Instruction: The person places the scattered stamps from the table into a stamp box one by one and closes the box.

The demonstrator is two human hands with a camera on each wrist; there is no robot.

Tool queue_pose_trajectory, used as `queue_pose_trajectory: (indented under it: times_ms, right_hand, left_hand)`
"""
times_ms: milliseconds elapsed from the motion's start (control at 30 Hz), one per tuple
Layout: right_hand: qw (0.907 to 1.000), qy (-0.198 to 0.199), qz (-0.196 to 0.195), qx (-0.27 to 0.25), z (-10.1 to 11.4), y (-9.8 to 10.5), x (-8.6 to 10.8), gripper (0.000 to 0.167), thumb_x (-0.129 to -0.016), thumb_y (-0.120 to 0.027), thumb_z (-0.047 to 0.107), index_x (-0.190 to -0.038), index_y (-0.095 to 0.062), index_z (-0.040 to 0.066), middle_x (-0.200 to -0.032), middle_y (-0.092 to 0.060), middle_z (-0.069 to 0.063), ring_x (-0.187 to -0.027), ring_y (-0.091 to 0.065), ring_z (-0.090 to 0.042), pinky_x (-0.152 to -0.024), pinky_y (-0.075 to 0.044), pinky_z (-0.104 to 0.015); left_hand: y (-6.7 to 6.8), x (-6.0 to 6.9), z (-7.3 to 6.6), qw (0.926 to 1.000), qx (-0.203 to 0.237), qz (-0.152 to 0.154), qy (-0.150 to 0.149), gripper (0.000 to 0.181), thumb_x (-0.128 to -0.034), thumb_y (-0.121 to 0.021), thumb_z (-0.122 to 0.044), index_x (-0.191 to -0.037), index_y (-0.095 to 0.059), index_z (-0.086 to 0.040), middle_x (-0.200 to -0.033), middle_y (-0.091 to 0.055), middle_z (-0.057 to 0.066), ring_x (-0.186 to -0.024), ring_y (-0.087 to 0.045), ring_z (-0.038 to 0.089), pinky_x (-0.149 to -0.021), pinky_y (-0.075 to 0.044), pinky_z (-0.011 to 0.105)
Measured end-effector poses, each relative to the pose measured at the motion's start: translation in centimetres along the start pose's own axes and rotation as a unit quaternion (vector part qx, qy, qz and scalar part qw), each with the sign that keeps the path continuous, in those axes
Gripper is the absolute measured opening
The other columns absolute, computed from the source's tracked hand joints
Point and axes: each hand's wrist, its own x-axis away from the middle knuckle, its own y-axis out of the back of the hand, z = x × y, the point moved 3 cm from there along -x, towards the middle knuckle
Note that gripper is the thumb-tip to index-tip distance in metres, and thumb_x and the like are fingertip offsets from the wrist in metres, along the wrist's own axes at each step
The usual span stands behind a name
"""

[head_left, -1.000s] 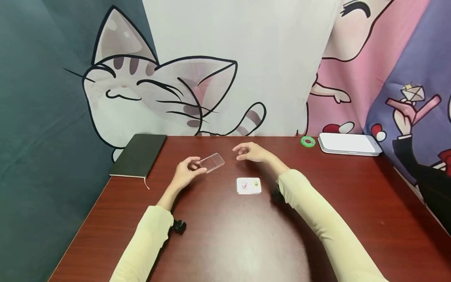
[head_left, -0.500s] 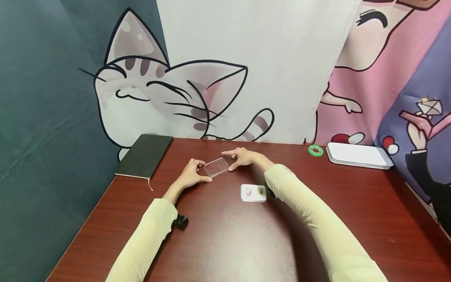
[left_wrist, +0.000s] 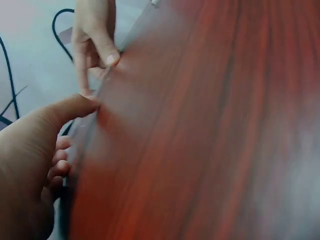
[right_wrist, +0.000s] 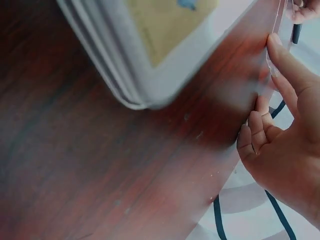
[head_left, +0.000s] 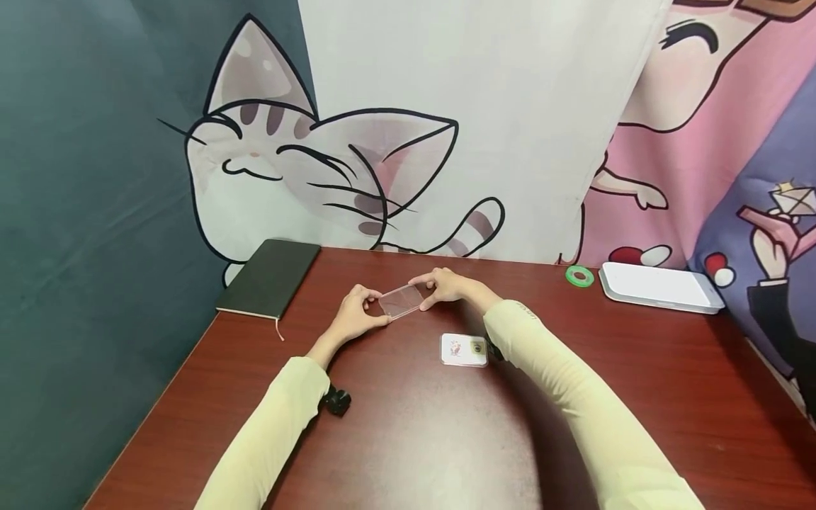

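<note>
A clear, flat rectangular plastic cover (head_left: 400, 302) is held level between both hands at the far middle of the table. My left hand (head_left: 355, 314) pinches its left end, thumb on the near edge and fingers on the far one. At the opposite end my right hand (head_left: 444, 287) grips it in the same way. The left wrist view shows the left thumb (left_wrist: 80, 106) pressed on the edge. Nearer to me lies a white rectangular case (head_left: 463, 350) with a small red picture and a yellowish patch; its corner looms large in the right wrist view.
A black notebook (head_left: 270, 278) with a ribbon lies at the back left of the brown table (head_left: 408, 432). Toward the back right are a green tape roll (head_left: 579, 276) and a white flat box (head_left: 661, 287). Printed curtains hang right behind the table.
My right hand has moved left and taken hold of the clear cover's right end. The left hand keeps its hold. The head view has turned slightly left.
</note>
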Motion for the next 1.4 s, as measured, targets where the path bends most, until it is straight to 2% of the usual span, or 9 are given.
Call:
queue_pose_trajectory:
  times_ms: [133, 267, 467, 567, 700, 800, 1000, 1267, 1400]
  right_hand:
    - [0.9998, 0.008, 0.003, -0.019, -0.1, 0.2, 0.5, 0.061, -0.081, -0.079, 0.024, -0.137, -0.057, 0.016, -0.108, -0.063, -0.016, -0.100, -0.054, -0.023, -0.093, -0.044, -0.036]
    - [0.9989, 0.019, 0.005, -0.043, 0.0, 0.8, 1.6, 0.060, -0.081, -0.079, 0.026, -0.136, -0.058, 0.014, -0.106, -0.063, -0.013, -0.096, -0.055, -0.021, -0.088, -0.045, -0.033]
    - [0.9957, 0.042, -0.037, -0.074, 0.4, 3.1, 5.5, 0.057, -0.082, -0.076, 0.028, -0.132, -0.059, 0.008, -0.104, -0.060, -0.008, -0.100, -0.055, -0.021, -0.093, -0.044, -0.036]
    - [0.9924, 0.052, -0.068, -0.089, 0.3, 3.5, 8.2, 0.056, -0.083, -0.075, 0.027, -0.130, -0.057, 0.003, -0.106, -0.060, -0.008, -0.105, -0.055, -0.023, -0.096, -0.042, -0.038]
    - [0.9886, 0.037, -0.111, -0.095, -0.7, 3.0, 11.6, 0.056, -0.082, -0.076, 0.025, -0.129, -0.057, 0.000, -0.107, -0.061, -0.009, -0.108, -0.056, -0.024, -0.091, -0.043, -0.037]
    - [0.9865, 0.025, -0.132, -0.094, -1.3, 2.1, 13.2, 0.057, -0.081, -0.077, 0.025, -0.128, -0.058, -0.001, -0.106, -0.061, -0.010, -0.105, -0.057, -0.025, -0.086, -0.042, -0.036]
    - [0.9824, 0.015, -0.153, -0.106, -1.8, 0.0, 14.9, 0.053, -0.080, -0.078, 0.025, -0.124, -0.061, 0.001, -0.104, -0.061, -0.010, -0.100, -0.056, -0.023, -0.086, -0.044, -0.037]
    - [0.9758, -0.006, -0.175, -0.131, -2.2, -1.8, 16.7, 0.054, -0.079, -0.080, 0.021, -0.125, -0.061, 0.001, -0.104, -0.061, -0.010, -0.101, -0.056, -0.022, -0.091, -0.045, -0.040]
    - [0.9741, -0.002, -0.177, -0.140, -2.4, -2.7, 17.2, 0.053, -0.080, -0.079, 0.020, -0.126, -0.060, 0.000, -0.103, -0.060, -0.011, -0.099, -0.057, -0.022, -0.091, -0.047, -0.039]
  left_hand:
    - [-0.8, -0.3, -0.3, 0.9992, 0.004, -0.018, -0.035, 0.045, -0.0721, -0.080, -0.021, -0.109, -0.064, 0.000, -0.091, -0.050, 0.012, -0.079, -0.046, 0.020, -0.073, -0.037, 0.026]
    - [-0.6, -0.3, -0.9, 0.9978, 0.013, -0.032, -0.056, 0.044, -0.0697, -0.079, -0.019, -0.107, -0.065, 0.000, -0.089, -0.050, 0.011, -0.078, -0.047, 0.020, -0.071, -0.037, 0.025]
    - [-0.1, -0.5, -3.4, 0.9916, 0.039, -0.055, -0.110, 0.044, -0.0689, -0.076, -0.017, -0.108, -0.067, 0.000, -0.092, -0.055, 0.011, -0.077, -0.051, 0.019, -0.070, -0.039, 0.023]
    - [-0.7, -0.5, -5.0, 0.9900, 0.045, -0.040, -0.128, 0.045, -0.0701, -0.075, -0.017, -0.112, -0.068, -0.001, -0.095, -0.059, 0.010, -0.078, -0.054, 0.019, -0.071, -0.042, 0.024]
    - [-2.0, -0.6, -7.0, 0.9881, 0.039, 0.001, -0.149, 0.048, -0.0726, -0.074, -0.020, -0.117, -0.067, -0.004, -0.101, -0.061, 0.008, -0.083, -0.057, 0.019, -0.073, -0.045, 0.025]
    - [-2.9, -0.6, -8.0, 0.9862, 0.029, 0.019, -0.162, 0.049, -0.0729, -0.074, -0.021, -0.118, -0.066, -0.005, -0.102, -0.062, 0.007, -0.085, -0.057, 0.018, -0.074, -0.046, 0.026]
    - [-4.2, 0.1, -8.3, 0.9847, 0.020, 0.032, -0.170, 0.047, -0.0724, -0.075, -0.019, -0.117, -0.067, -0.005, -0.102, -0.062, 0.007, -0.086, -0.057, 0.018, -0.077, -0.048, 0.033]
    - [-6.1, 1.7, -8.3, 0.9844, 0.004, 0.070, -0.161, 0.047, -0.0758, -0.073, -0.021, -0.120, -0.065, -0.009, -0.104, -0.060, 0.002, -0.089, -0.056, 0.015, -0.077, -0.045, 0.024]
    - [-6.7, 2.4, -8.1, 0.9853, -0.001, 0.076, -0.153, 0.046, -0.0761, -0.071, -0.021, -0.120, -0.065, -0.010, -0.102, -0.059, 0.001, -0.089, -0.054, 0.014, -0.077, -0.043, 0.023]
